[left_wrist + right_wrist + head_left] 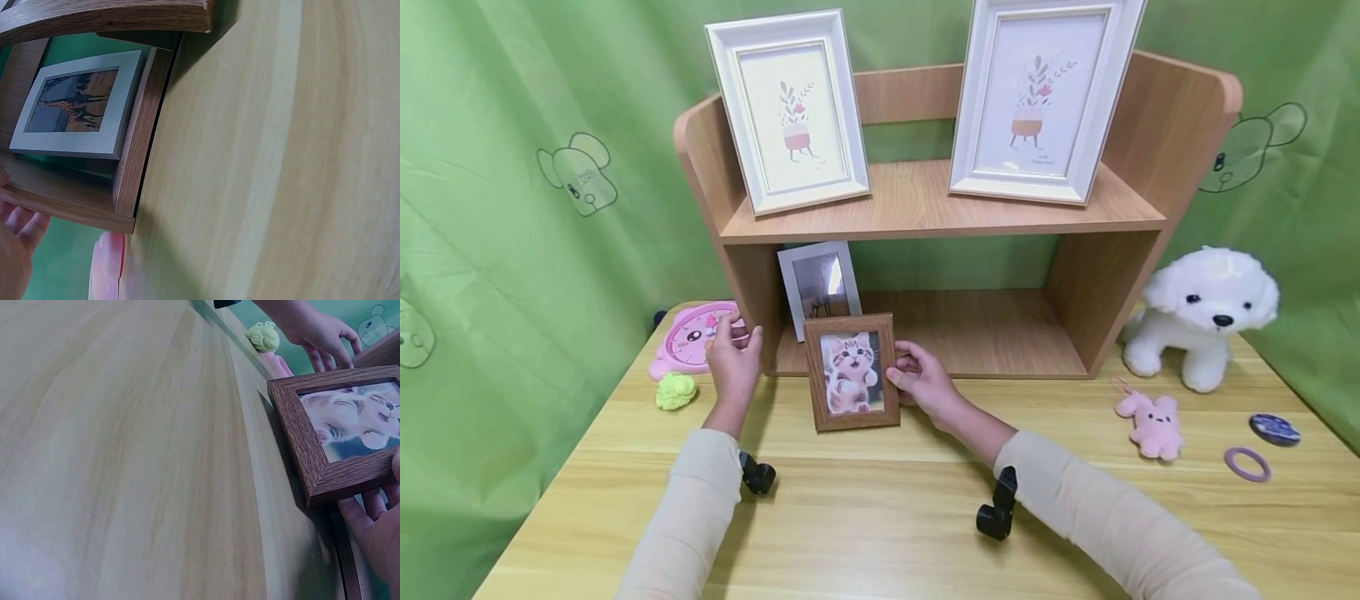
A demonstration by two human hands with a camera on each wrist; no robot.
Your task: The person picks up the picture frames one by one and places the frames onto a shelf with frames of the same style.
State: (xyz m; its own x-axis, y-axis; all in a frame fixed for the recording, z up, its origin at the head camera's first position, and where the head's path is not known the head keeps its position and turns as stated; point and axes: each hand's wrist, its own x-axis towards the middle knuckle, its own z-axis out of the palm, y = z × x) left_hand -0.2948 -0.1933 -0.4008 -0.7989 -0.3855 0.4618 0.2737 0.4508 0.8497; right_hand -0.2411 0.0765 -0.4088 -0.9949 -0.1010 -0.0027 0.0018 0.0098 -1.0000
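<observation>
My right hand pinches the right edge of a brown wooden picture frame with a kitten photo, thumb in front and fingers behind. The frame stands upright before the shelf's lower compartment, leaning slightly back. Beside the left side panel of the wooden shelf is my left hand, its thumb right at the panel's front edge and its fingers loosely bent on the outer side. Inside the lower compartment leans a white picture frame with a giraffe picture, partly hidden by the brown frame in the head view.
Two large white frames, left and right, stand on the upper shelf. Left lie a pink clock and green yarn ball. Right are a white plush dog, pink plush, purple ring and blue oval.
</observation>
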